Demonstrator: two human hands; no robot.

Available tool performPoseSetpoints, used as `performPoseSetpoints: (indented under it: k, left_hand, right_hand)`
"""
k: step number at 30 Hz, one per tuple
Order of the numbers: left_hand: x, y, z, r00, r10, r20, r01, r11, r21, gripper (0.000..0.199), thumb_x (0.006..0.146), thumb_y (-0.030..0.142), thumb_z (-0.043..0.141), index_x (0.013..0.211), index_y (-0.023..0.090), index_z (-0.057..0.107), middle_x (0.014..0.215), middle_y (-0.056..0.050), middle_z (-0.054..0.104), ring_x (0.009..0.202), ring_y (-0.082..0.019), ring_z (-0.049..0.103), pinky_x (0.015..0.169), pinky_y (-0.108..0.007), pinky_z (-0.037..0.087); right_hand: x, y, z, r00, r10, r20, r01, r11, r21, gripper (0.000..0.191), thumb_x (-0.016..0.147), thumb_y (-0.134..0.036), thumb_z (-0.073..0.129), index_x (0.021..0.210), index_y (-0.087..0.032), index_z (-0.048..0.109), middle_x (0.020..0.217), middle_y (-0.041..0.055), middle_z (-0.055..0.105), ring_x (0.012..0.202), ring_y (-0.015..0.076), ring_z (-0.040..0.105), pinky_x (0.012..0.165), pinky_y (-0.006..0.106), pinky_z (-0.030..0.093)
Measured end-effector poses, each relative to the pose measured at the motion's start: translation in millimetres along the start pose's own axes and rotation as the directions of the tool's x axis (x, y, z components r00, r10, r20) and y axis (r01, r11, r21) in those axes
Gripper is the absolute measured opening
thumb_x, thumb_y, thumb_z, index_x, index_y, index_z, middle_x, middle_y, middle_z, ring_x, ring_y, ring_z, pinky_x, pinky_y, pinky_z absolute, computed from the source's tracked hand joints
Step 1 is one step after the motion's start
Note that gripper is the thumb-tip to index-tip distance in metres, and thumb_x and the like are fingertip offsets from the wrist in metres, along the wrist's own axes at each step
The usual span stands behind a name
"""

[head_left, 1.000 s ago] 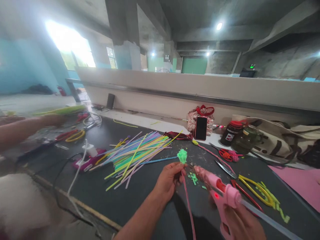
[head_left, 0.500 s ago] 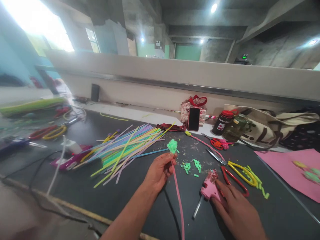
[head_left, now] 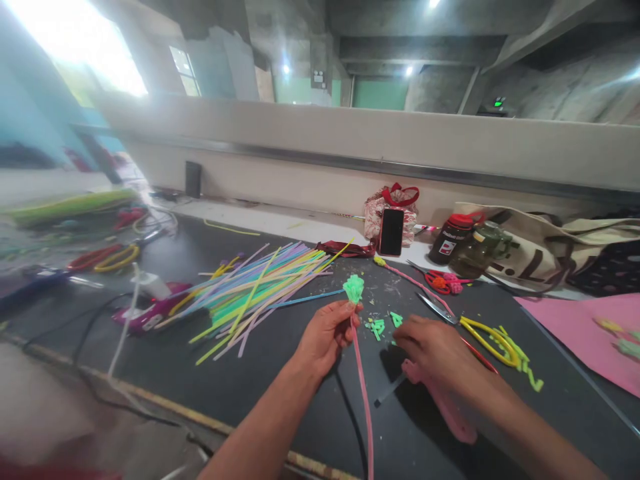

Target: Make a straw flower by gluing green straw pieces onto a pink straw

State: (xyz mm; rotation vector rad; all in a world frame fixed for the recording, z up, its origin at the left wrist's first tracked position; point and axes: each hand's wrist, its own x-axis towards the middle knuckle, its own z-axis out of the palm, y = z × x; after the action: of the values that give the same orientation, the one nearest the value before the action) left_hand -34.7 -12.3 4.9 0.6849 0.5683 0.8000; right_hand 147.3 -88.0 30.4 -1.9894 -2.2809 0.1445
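Note:
My left hand [head_left: 327, 337] is closed, its fingertips pinching the top of a pink pipe cleaner stem [head_left: 363, 387] just below a bunched green pipe cleaner flower head [head_left: 353, 288]. The stem hangs down past the bottom of the view. My right hand [head_left: 430, 343] holds nothing that I can see; its bent fingers reach over the table beside short cut green pipe cleaner pieces [head_left: 376, 328]. Below that hand lies a pink hot glue gun [head_left: 447, 407] with a clear glue stick [head_left: 390, 389], partly covered by the hand and wrist.
Long coloured pipe cleaners [head_left: 260, 293] lie heaped to the left, by a magenta device [head_left: 150, 313] with cables. Yellow-handled scissors [head_left: 490, 340] and yellow-green cut pieces [head_left: 523, 360] are at right. Behind stand a phone [head_left: 391, 232], a black bottle [head_left: 449, 240] and a green jug [head_left: 483, 250].
My right hand has let go of the glue gun and moved up and left toward the green pieces. The left hand keeps its pinch on the stem.

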Motion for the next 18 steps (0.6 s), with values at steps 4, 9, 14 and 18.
performPoseSetpoints:
  k: [4, 9, 14, 18]
  left_hand:
    - [1, -1, -2.0, 1.0, 0.006, -0.005, -0.006, 1.0, 0.021, 0.02, 0.065, 0.028, 0.062, 0.075, 0.011, 0.061, 0.052, 0.003, 0.056, 0.035, -0.001, 0.043, 0.033, -0.012, 0.025]
    - [2, -1, -2.8, 1.0, 0.012, -0.012, -0.012, 1.0, 0.021, 0.021, 0.064, 0.028, 0.063, 0.074, 0.01, 0.062, 0.051, 0.002, 0.056, 0.036, -0.002, 0.044, 0.035, -0.013, 0.027]
    - [1, 0, -2.0, 1.0, -0.018, -0.022, 0.018, 1.0, -0.005, 0.021, 0.062, 0.028, 0.064, 0.072, 0.009, 0.062, 0.051, 0.001, 0.057, 0.036, -0.002, 0.044, 0.037, -0.014, 0.03]
    - [1, 0, -1.1, 0.999, -0.03, -0.028, 0.03, 0.999, -0.017, 0.02, 0.063, 0.027, 0.064, 0.073, 0.01, 0.062, 0.049, 0.002, 0.056, 0.035, -0.002, 0.044, 0.036, -0.013, 0.03]
  right_hand:
    - [39, -13, 13, 0.999, 0.039, 0.035, -0.037, 0.998, -0.051, 0.019, 0.073, -0.023, 0.046, 0.069, -0.021, 0.065, 0.072, 0.0046, 0.065, 0.066, 0.0171, 0.059, 0.054, 0.024, 0.035]
    - [58, -10, 30, 0.99, 0.127, 0.055, -0.125, 0.992, -0.034, 0.016, 0.064, -0.02, 0.05, 0.06, -0.018, 0.065, 0.063, 0.0101, 0.065, 0.063, 0.0229, 0.059, 0.052, 0.027, 0.033]
    - [62, 1, 24, 0.991, 0.099, 0.091, -0.116, 0.971, 0.208, 0.011, 0.062, -0.018, 0.05, 0.058, -0.019, 0.06, 0.057, 0.0038, 0.062, 0.058, 0.0178, 0.057, 0.051, 0.025, 0.033]
    - [59, 8, 11, 0.991, 0.07, 0.112, -0.117, 0.856, 0.504, 0.009, 0.069, -0.022, 0.045, 0.066, -0.018, 0.052, 0.055, -0.0014, 0.057, 0.052, 0.0116, 0.054, 0.047, 0.021, 0.036]
